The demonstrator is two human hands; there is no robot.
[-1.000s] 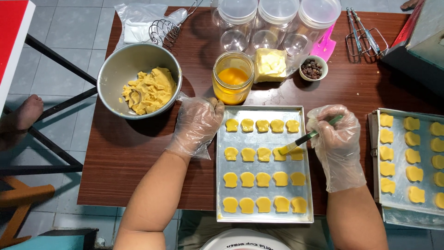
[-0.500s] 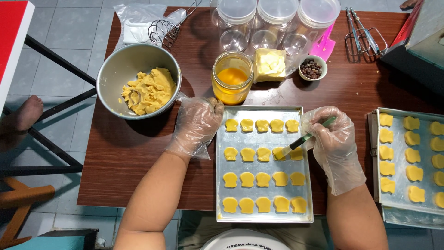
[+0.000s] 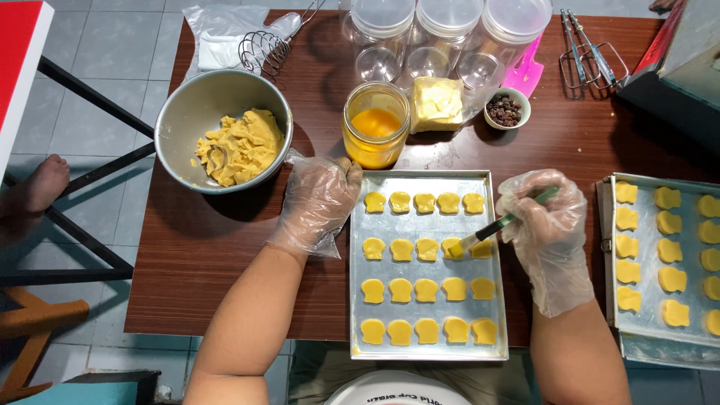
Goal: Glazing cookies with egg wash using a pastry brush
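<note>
- The right hand (image 3: pixel 550 225), in a loose clear glove, was closed around a green-handled pastry brush (image 3: pixel 499 225)
- The brush lay at a slant: handle up and to the right inside the fist, bristle end down and to the left, long axis running diagonally over the right edge of the baking tray (image 3: pixel 427 341)
- Its bristles touched the fourth dough piece (image 3: pixel 451 247) in the second row, just beside the last one in that row
- The left hand (image 3: pixel 319 199), gloved too, lay spread and flat at the tray's upper left corner, fingers against the rim, gripping nothing
- A jar of yellow liquid (image 3: pixel 376 135) stood just above the tray, near the left fingertips
- A metal bowl of dough (image 3: pixel 223 129) sat further left; a second tray of pieces (image 3: pixel 664 259) lay to the right
</note>
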